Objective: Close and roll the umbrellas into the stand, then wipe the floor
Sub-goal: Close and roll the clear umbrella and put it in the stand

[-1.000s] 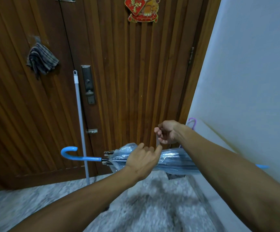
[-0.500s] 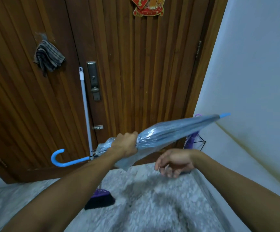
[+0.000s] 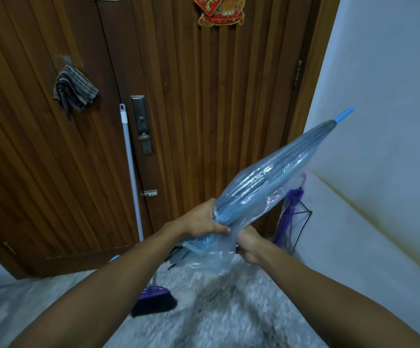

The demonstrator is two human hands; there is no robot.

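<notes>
Gripping the closed clear-blue umbrella (image 3: 269, 187) with the left hand (image 3: 204, 219) around its gathered canopy, long axis slanting up and right from both hands. Clutching loose canopy below with the right hand (image 3: 248, 244) (fingers partly hidden). Wire stand (image 3: 302, 222) waiting just right of the right hand.

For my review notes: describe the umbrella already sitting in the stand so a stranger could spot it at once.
Follow the wooden door to its bottom right corner by the white wall. A black wire stand sits there, holding the purple umbrella. Unlike the clear blue umbrella in the hands, it is opaque purple.
</notes>
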